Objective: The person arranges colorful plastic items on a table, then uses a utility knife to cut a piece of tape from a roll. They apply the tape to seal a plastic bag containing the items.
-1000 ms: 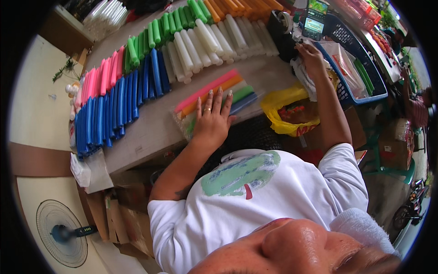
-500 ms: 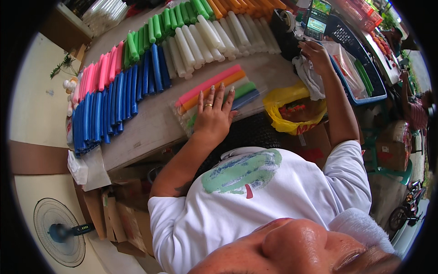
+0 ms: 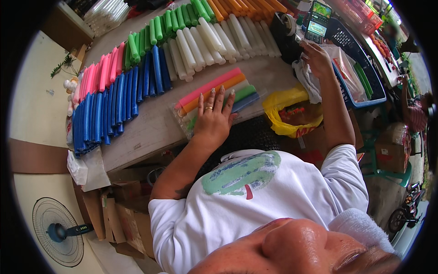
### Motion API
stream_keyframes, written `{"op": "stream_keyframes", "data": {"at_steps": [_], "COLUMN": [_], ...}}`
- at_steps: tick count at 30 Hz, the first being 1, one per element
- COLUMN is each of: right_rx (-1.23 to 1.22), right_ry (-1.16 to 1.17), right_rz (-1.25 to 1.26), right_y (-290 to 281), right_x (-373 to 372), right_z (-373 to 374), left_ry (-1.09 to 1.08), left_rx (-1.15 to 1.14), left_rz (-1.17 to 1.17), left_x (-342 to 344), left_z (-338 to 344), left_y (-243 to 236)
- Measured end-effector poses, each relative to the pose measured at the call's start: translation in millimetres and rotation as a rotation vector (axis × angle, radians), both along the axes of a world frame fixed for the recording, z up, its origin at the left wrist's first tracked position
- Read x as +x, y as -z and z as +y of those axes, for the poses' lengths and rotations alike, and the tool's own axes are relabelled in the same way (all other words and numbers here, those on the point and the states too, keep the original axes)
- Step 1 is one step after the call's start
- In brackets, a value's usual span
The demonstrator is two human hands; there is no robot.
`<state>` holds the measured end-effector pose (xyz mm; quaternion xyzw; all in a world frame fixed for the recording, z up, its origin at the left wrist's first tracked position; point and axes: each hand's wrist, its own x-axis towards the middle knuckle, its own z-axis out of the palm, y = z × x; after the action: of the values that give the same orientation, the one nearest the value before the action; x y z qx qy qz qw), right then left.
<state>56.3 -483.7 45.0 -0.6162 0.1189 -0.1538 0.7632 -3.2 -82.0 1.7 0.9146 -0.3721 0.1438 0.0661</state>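
My left hand (image 3: 212, 118) lies flat, fingers spread, over a row of candles in a clear plastic bag (image 3: 182, 119) at the table's near edge. Inside it are a pink candle (image 3: 210, 87), an orange candle (image 3: 233, 82), a white one, a green candle (image 3: 244, 93) and a blue candle (image 3: 246, 101). On the right, my right hand (image 3: 317, 59) is beside a black tape dispenser (image 3: 284, 39), above a white cloth (image 3: 306, 77). Its fingers are bent together; whatever is between the fingertips is too small to make out.
Rows of blue candles (image 3: 102, 109), pink candles (image 3: 104, 71), green candles (image 3: 157, 27), white candles (image 3: 200, 48) and orange candles (image 3: 246, 7) cover the table's far side. A yellow plastic bag (image 3: 278, 102) hangs at the front edge. Right are a phone (image 3: 316, 25) and a blue basket (image 3: 372, 101).
My left hand keeps its place on the bagged candles. My right hand stays beside the tape dispenser, its fingers shifted only slightly.
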Motion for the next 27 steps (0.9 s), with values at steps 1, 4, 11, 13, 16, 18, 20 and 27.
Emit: {"op": "stream_keyframes", "data": {"at_steps": [1, 4, 11, 13, 16, 18, 20, 27], "right_rx": [0.018, 0.021, 0.056, 0.036, -0.069, -0.093, -0.06, -0.793], "right_ry": [0.004, 0.032, 0.03, 0.03, 0.002, -0.008, 0.014, 0.19], "right_rz": [-0.01, -0.054, -0.178, -0.185, -0.138, -0.102, -0.082, -0.257], "right_y": [2, 14, 39, 37, 40, 37, 32, 3], "right_x": [1, 2, 6, 4, 2, -1, -7, -21], "right_z": [1, 7, 8, 12, -6, -10, -12, 28], "left_ry": [0.001, 0.005, 0.007, 0.0, 0.011, 0.009, 0.007, 0.017], "left_rx": [-0.001, -0.011, -0.012, -0.014, -0.019, -0.02, -0.019, -0.015], "left_rz": [0.013, 0.006, 0.006, 0.007, -0.001, -0.009, -0.013, -0.034], "left_x": [0, -1, -1, -2, 0, -1, -1, 0], "left_z": [0, 0, 0, 0, -1, 0, 0, 1], "left_y": [0, -1, -3, -3, -2, -2, -3, -2]}}
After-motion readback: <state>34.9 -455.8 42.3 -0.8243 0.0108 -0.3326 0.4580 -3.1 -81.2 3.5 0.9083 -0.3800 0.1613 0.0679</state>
